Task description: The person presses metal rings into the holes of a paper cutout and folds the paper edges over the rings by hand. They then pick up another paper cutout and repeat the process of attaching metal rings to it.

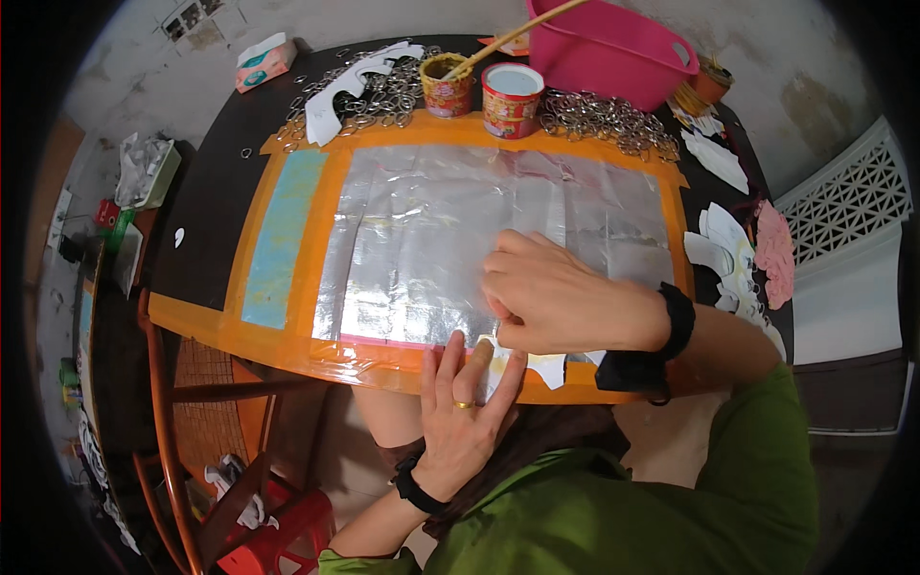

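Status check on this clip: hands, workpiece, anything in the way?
Left hand flat, pinning white paper cutout at near edge. Right hand pressing cutout from above. Foil work mat bare; key rings heaped far back.

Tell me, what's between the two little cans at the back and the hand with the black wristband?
Between the two cans and the right hand, the head view shows a strip of orange tape, then only the crinkled silver foil sheet. Nothing sits on that foil.
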Demonstrator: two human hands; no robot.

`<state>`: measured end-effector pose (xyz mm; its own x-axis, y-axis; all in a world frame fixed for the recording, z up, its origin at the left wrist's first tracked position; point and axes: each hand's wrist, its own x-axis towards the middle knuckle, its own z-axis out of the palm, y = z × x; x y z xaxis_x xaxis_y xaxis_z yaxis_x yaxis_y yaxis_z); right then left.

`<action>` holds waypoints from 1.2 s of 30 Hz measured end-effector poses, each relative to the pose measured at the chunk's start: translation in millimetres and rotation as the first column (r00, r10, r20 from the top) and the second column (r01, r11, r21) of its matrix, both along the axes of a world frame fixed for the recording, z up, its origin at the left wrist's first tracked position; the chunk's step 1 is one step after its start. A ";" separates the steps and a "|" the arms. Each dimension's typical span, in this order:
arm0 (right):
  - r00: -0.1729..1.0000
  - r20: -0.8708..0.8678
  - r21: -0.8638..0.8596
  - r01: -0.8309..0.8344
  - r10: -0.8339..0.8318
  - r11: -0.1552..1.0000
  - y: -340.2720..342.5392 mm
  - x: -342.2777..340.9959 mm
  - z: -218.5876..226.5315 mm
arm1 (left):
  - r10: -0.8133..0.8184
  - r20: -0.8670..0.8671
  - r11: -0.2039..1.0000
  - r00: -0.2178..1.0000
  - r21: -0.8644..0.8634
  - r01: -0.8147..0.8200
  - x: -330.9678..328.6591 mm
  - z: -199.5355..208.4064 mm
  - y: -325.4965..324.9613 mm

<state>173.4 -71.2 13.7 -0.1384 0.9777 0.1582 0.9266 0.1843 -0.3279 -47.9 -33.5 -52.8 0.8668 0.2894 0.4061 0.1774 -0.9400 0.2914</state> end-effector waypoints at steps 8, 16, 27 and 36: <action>0.954 -0.297 -0.039 -0.047 0.034 0.998 -17.3 6.4 -0.5 | -0.013 0.009 1.000 1.000 -0.001 0.013 -1.1 -1.2 1.4; 0.840 -0.527 -0.275 -0.023 -0.131 0.961 -25.6 1.2 15.0 | -0.058 0.079 0.998 0.995 0.044 0.054 -5.0 -0.4 -1.4; 0.290 -0.908 -0.334 -0.069 -0.302 0.940 -38.4 -11.7 14.8 | 0.564 0.539 0.354 0.626 -0.843 0.406 17.1 49.1 -2.3; 0.210 -0.960 -0.190 -0.003 -0.185 0.982 -43.0 -17.1 1.2 | 0.212 0.244 0.470 0.946 -0.874 0.120 17.8 56.5 12.8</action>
<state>156.4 -114.2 14.8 0.1227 0.9922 -0.0202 -0.1266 -0.0045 -0.9919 -30.1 -20.7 3.7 0.7330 0.6679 0.1287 -0.0326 -0.1546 0.9874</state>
